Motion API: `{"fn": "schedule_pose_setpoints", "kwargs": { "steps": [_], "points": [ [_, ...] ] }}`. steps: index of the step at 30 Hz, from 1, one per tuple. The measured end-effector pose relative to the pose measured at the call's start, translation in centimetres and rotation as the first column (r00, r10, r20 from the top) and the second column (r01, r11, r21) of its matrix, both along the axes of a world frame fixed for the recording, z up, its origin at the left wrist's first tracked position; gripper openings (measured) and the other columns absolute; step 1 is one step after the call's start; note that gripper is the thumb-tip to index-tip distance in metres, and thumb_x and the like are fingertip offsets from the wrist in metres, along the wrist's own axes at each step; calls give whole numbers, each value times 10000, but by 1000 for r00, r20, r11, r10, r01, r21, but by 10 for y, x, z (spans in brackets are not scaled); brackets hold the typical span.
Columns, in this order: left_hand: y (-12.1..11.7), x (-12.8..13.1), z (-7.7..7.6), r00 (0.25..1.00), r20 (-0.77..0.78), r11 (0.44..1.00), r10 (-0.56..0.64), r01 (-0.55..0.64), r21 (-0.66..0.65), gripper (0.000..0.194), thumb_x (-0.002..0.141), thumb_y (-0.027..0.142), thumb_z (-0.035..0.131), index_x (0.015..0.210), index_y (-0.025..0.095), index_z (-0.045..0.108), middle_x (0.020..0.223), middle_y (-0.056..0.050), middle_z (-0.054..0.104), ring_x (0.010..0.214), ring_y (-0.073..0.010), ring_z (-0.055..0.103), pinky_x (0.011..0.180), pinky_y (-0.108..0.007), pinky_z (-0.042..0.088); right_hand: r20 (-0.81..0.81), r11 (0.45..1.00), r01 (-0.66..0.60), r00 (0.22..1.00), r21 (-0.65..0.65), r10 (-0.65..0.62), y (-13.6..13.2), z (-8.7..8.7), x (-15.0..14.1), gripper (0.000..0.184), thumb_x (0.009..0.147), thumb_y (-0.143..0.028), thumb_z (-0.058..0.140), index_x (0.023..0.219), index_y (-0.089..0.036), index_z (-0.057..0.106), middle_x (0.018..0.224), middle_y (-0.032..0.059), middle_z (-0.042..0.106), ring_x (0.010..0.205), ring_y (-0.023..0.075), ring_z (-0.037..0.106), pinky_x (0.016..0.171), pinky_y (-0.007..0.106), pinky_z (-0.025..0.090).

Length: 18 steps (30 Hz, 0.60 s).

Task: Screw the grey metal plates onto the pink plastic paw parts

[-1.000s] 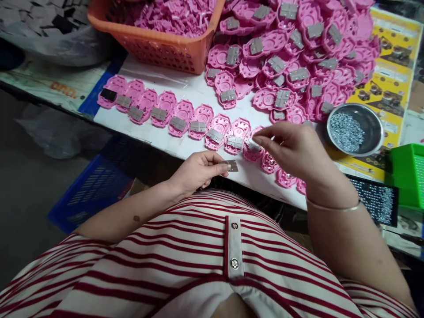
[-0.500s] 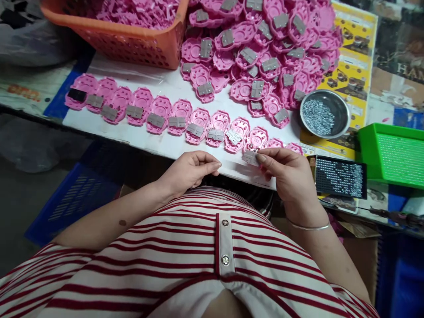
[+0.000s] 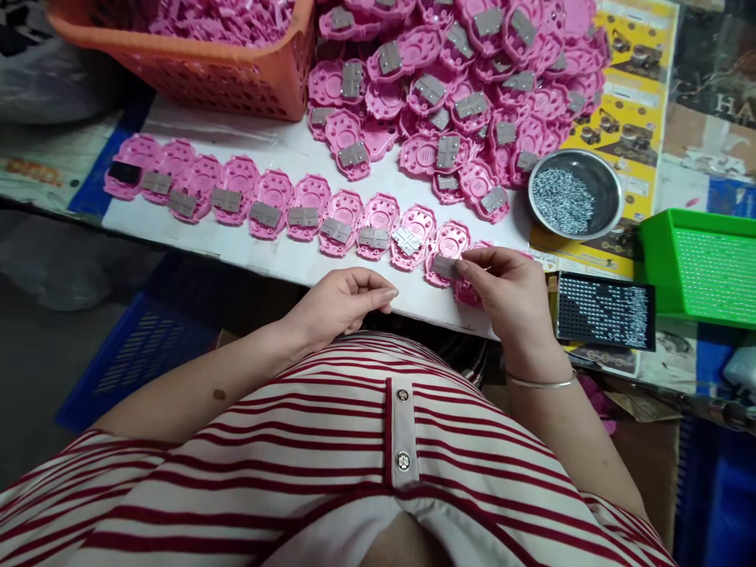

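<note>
Pinching a flat grey metal plate (image 3: pixel 444 266) between thumb and fingers of the right hand (image 3: pixel 515 293), over the lower end of a scalloped pink plastic shell (image 3: pixel 453 239) in a slanting row on the white surface (image 3: pixel 277 258). Pressing thumb and fingertips of the left hand (image 3: pixel 342 305) together near the surface's front edge. Facing, beyond the row, a heap of plate-bearing pink shells (image 3: pixel 413 161) between a perforated orange plastic basket (image 3: pixel 248 83) and a round steel bowl (image 3: pixel 608 193) of small silvery pieces (image 3: pixel 561 203). Near the right hand, a black rectangular tray (image 3: pixel 650 315), just beside a bright green plastic tray (image 3: pixel 661 260).
</note>
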<state>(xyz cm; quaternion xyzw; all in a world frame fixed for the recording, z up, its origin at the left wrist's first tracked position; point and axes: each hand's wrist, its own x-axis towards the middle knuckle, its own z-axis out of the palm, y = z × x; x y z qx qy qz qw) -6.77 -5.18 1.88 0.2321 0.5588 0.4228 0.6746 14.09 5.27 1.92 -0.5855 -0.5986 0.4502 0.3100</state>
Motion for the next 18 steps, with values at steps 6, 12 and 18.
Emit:
{"fn": "schedule_pose_setpoints", "kwargs": {
  "steps": [6, 12, 18],
  "points": [
    [16, 4, 13, 973, 159, 981, 169, -181, 63, 307, 846, 434, 746, 873, 140, 663, 706, 20, 639, 390, -8, 401, 348, -133, 319, 216, 909, -179, 971, 378, 101, -31, 28, -7, 139, 827, -353, 705, 904, -238, 720, 777, 19, 657, 656, 116, 540, 642, 298, 435],
    [28, 18, 19, 880, 362, 946, 308, -323, -20, 344, 964, 485, 578, 942, 145, 620, 799, -6, 635, 646, -82, 617, 644, -199, 540, 204, 769, -519, 854, 373, 478, -55, 22, -36, 253, 854, -359, 673, 1065, -224, 645, 897, 45, 701, 674, 123, 564, 623, 287, 457],
    [16, 29, 21, 887, 396, 957, 236, -283, 64, 358, 1008, 486, 482, 1018, 154, 612, 979, -66, 680, 921, -153, 684, 801, -248, 546, 69, 916, -338, 941, 216, 330, -55, 11, -40, 126, 830, -201, 616, 953, -219, 634, 950, 34, 691, 716, 124, 556, 669, 298, 460]
  ]
}}
